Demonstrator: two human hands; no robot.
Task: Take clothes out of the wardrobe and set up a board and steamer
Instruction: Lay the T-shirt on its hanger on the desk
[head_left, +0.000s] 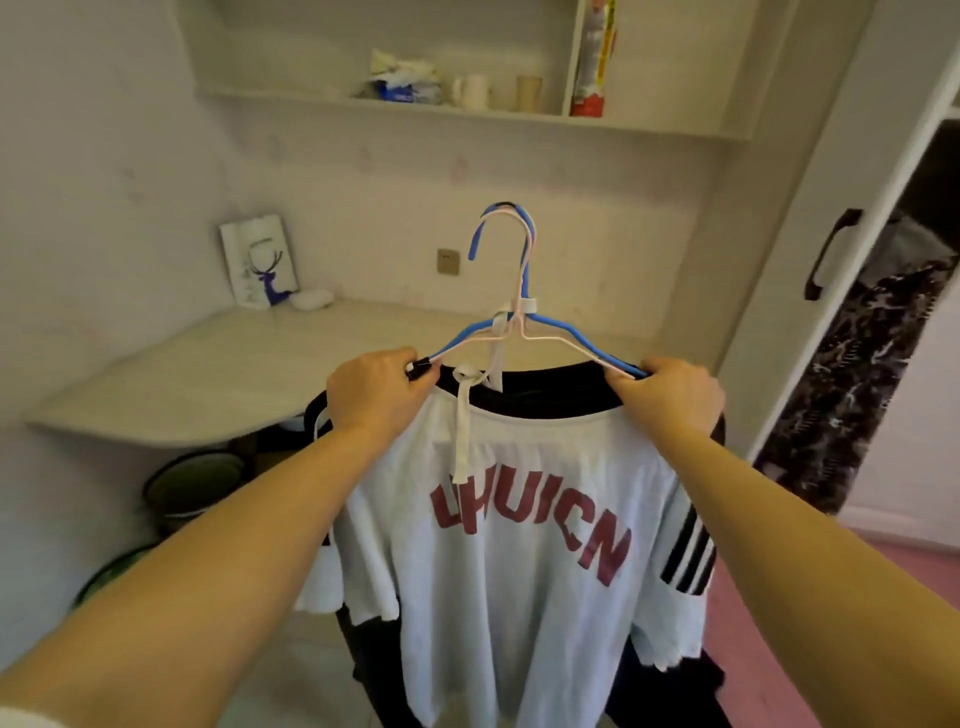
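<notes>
head | left hand (376, 392) grips hangers (511, 317), right hand (667, 397) too | white T-shirt (519, 561) hanging over black garment (524, 395) | shelf (395, 106): cups (475, 91), bag (402, 78) | wardrobe (852, 270) open

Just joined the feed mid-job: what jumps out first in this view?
Dead centre, a white T-shirt with dark red lettering hangs from stacked blue and pink hangers, gripped at the shoulders by the left hand and right hand. A pale desk sits behind; the wardrobe door stands at right.
</notes>
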